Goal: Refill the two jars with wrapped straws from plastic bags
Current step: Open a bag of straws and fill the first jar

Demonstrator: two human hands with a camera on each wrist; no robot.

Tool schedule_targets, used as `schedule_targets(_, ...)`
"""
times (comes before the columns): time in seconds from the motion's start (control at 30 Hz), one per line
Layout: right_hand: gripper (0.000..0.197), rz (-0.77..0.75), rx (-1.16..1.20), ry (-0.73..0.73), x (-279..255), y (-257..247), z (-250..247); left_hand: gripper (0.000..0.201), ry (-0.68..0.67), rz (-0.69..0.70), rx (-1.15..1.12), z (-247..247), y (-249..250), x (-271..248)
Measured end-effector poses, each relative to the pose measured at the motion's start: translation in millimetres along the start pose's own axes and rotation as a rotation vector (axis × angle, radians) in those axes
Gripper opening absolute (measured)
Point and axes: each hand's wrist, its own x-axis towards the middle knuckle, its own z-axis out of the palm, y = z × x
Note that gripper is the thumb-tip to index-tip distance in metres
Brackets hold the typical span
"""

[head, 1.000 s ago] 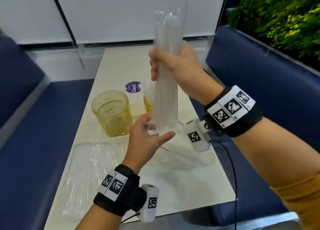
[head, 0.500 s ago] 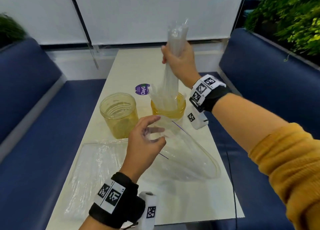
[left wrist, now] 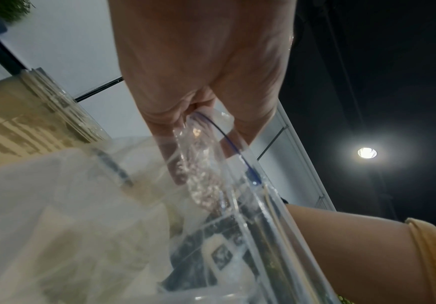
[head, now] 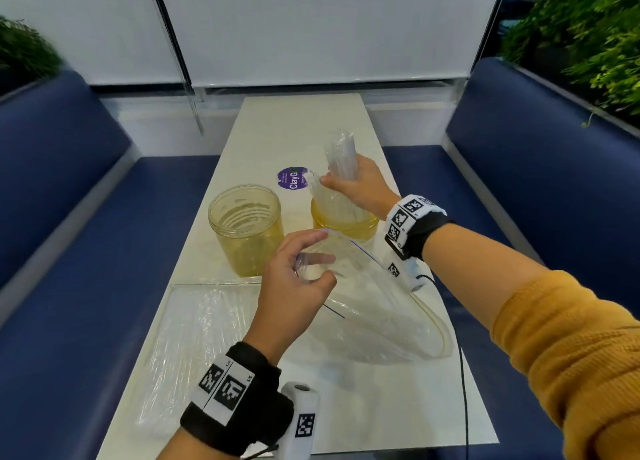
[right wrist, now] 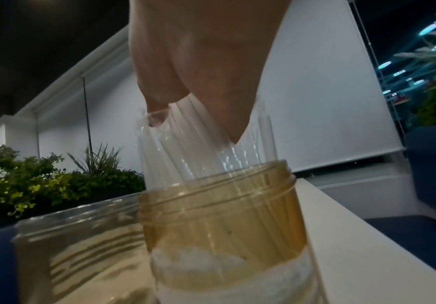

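Straws [head: 341, 179] stand in the right jar [head: 344, 224], tops gripped by our right hand [head: 360, 186], fingers [right wrist: 227, 98] curled round them. Left hand [head: 294, 288] pinches the open bag [head: 384, 317] mouth; empty jar [head: 246, 227] just beyond those fingers, on the desk [head: 304, 127].

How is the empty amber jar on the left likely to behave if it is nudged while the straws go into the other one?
The empty jar looks like thin clear plastic with nothing inside, so it is probably light and would slide on the smooth table at a small push. Being wide and squat, it seems unlikely to tip. If it did fall, its round wall would probably let it roll.
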Motion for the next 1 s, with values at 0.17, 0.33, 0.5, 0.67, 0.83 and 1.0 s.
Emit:
schedule_targets(0.17,0.054,0.001,0.182,0.198,-4.8,-5.9,-7.3,0.049,0.0,-0.009,0.003,-3.6,0.8,-0.6)
schedule_targets(0.33,0.104,-0.021,0.07,0.211,-15.9,-1.0,-1.8,0.049,-0.005,-0.009,0.024,-2.5,2.9,0.2)
schedule_targets(0.5,0.065,-0.426,-0.306,0.293,3.9,-33.6,-12.7,0.048,-0.002,-0.02,0.022,-3.1,3.4,1.7)
schedule_targets(0.67,0.047,-0.375,-0.876,-0.121,2.0,-22.6,-11.1,0.047,0.003,-0.032,0.026,-1.6,2.5,1.0)
schedule_targets(0.83,0.044,-0.567,-0.798,0.174,12.0,-25.1,-16.2,0.047,0.02,-0.041,0.032,-4.1,3.0,1.2)
schedule_targets(1.0,0.057,-0.431,-0.919,-0.216,4.3,-12.8,-7.9,0.048,0.016,-0.041,0.049,-4.5,5.4,2.7)
